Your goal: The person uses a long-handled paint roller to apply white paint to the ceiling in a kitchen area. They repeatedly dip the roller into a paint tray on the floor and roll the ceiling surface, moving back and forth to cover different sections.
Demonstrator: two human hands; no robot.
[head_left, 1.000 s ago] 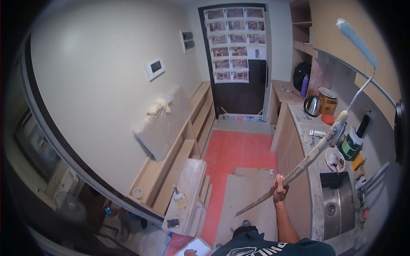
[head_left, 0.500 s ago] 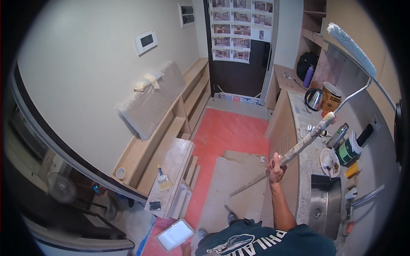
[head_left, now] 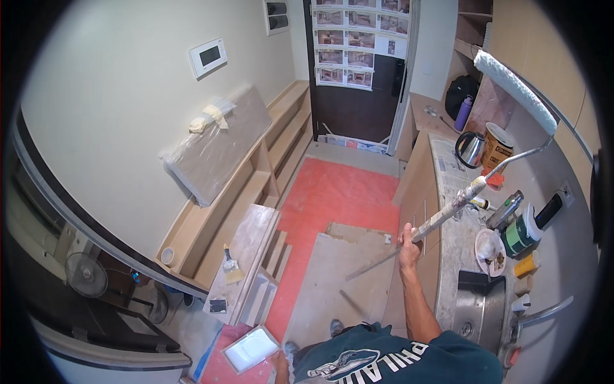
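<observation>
My right hand (head_left: 409, 249) is closed around the paint-spattered pole of a paint roller (head_left: 448, 210). The pole slants up to the right, and its wire frame carries a fluffy pale roller sleeve (head_left: 517, 93) above the counter. At the lower edge, my left hand (head_left: 280, 363) hangs low by the right corner of a shallow paint tray (head_left: 252, 349) with white paint in it. Its fingers are too small and partly hidden to show whether they touch the tray. A paintbrush (head_left: 231, 265) lies on the low bench close by.
A counter on the right holds a kettle (head_left: 471, 149), a green-and-white tub (head_left: 521, 232), a flask (head_left: 505, 209) and a plate (head_left: 489, 253) beside the sink (head_left: 478, 307). A plastic-wrapped panel (head_left: 217, 147) leans on the left shelving. Red sheeting (head_left: 339, 192) and boards cover the floor.
The roller sleeve has dropped slightly and shifted left in view, with my right hand still around the pole. My left hand has come up to the tray's corner. The whole view has shifted a little.
</observation>
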